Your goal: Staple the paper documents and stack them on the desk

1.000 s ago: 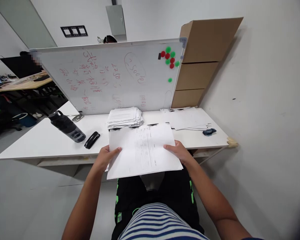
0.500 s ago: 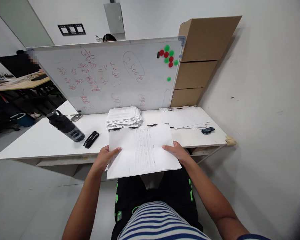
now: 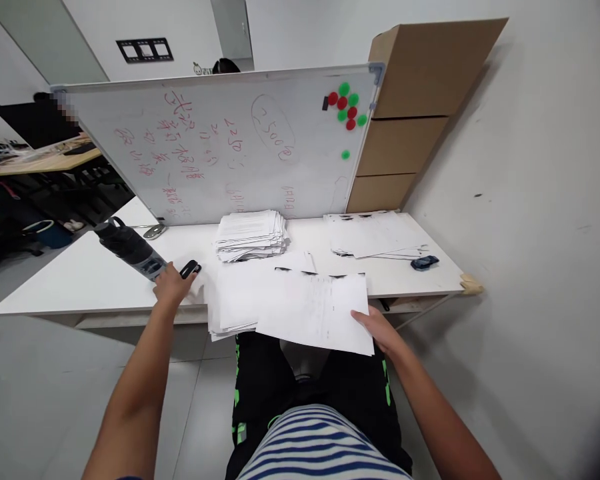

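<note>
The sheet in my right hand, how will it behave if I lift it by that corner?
The sheet looks thin and overhangs the table edge, so it would probably droop. Held at one corner by the right hand, it likely weighs little and may slide across the papers beneath.

Tabletop (image 3: 80,280): bottle (image 3: 130,248) on its side, stapler (image 3: 190,269), paper stack (image 3: 251,235), loose sheets (image 3: 375,235) right, front sheets (image 3: 245,300) overhanging edge, whiteboard (image 3: 220,147) at rear.
</note>
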### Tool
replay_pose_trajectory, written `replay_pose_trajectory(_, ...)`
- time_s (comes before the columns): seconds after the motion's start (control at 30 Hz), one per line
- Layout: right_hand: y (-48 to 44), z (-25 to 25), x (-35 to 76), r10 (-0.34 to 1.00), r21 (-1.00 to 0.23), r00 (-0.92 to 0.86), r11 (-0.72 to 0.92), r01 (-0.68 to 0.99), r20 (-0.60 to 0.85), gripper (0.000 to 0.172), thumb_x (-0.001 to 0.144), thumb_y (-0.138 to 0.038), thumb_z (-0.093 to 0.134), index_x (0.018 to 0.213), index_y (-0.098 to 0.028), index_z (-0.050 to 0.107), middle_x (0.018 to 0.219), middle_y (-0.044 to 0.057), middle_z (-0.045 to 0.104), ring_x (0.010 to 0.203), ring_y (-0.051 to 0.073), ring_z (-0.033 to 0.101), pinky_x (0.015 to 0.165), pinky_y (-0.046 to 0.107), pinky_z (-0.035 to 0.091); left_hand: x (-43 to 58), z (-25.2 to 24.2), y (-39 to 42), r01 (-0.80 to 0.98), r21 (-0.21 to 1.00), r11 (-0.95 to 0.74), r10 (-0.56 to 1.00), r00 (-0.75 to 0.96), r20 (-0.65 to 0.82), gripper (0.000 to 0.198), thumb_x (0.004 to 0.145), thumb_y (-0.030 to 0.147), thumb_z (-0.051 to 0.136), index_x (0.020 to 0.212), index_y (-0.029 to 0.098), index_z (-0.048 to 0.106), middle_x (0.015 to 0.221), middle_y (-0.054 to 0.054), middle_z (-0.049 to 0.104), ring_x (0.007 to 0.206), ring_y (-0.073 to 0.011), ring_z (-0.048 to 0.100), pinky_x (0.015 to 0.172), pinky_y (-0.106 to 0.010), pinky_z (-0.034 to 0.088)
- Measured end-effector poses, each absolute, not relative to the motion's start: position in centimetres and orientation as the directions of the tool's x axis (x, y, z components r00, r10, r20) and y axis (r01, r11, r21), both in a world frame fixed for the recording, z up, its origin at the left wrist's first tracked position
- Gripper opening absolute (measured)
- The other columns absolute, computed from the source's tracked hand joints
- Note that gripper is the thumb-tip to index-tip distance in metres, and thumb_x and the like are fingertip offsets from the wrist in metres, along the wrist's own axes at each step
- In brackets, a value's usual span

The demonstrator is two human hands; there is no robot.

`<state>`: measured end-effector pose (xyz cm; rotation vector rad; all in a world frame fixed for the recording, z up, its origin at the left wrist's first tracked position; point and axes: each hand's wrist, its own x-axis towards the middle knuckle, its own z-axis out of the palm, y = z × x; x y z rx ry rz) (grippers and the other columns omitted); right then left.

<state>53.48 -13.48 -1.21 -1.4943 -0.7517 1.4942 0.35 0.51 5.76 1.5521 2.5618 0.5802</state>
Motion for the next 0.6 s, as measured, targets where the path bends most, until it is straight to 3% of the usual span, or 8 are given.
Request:
replay_pose_trajectory(0.07, -14.4, -1.4, 54.0, 0.874, -0.875, 0.117, -0.447, -0.187, -0.472, 0.030, 0.077, -0.026, 0.075, 0.104, -0.016, 0.071, 0.108, 0.012, 0.077, 0.096, 0.029, 0.075, 0.085, 0.040, 0.061, -0.3, 4.4, 1.6, 0.832, 0.304, 0.465, 0.857, -0.509, 0.082, 0.088, 0.079, 0.054, 0.065, 0.146, 0.006, 0.035, 0.140, -0.032, 0.048, 0.131, -0.0476, 0.045, 0.097, -0.060, 0.042)
replay_pose_trajectory(0.23, -16.6, -1.2, 54.5, 0.847, -0.833, 0.133, -0.458, -0.310, -0.515, 0.030, 0.076, -0.028, 0.079, 0.101, -0.016, 0.072, 0.104, 0.012, 0.078, 0.094, 0.030, 0.075, 0.083, 0.038, 0.062, -0.8, 1.8, 2.7, 0.821, 0.293, 0.489, 0.853, -0.520, 0.033, 0.052, 0.089, 0.053, 0.047, 0.121, 0.013, 0.058, 0.121, -0.025, 0.062, 0.114, -0.0407, 0.058, 0.091, -0.054, 0.046)
replay_pose_trajectory(0.43, -17.9, -0.5, 54.2, 0.851, -0.824, 0.159, -0.412, -0.389, -0.500, 0.037, 0.073, -0.038, 0.082, 0.103, -0.019, 0.073, 0.107, 0.011, 0.078, 0.097, 0.034, 0.074, 0.080, 0.041, 0.063, 0.6, 2.8, -0.2, 0.856, 0.279, 0.435, 0.827, -0.503, 0.251, 0.052, 0.091, 0.054, 0.047, 0.118, 0.012, 0.060, 0.113, -0.022, 0.066, 0.108, -0.0389, 0.060, 0.091, -0.052, 0.044)
replay_pose_trajectory(0.6, -18.3, 0.7, 53.5, 0.871, -0.838, 0.166, -0.368, -0.403, -0.462, 0.037, 0.073, -0.039, 0.081, 0.103, -0.019, 0.072, 0.108, 0.011, 0.077, 0.098, 0.034, 0.074, 0.081, 0.042, 0.063, 4.2, 4.2, -3.7, 0.901, 0.358, 0.243, 0.928, -0.323, 0.184, 0.050, 0.084, 0.056, 0.055, 0.115, 0.018, 0.065, 0.118, -0.016, 0.066, 0.113, -0.0359, 0.057, 0.091, -0.044, 0.044)
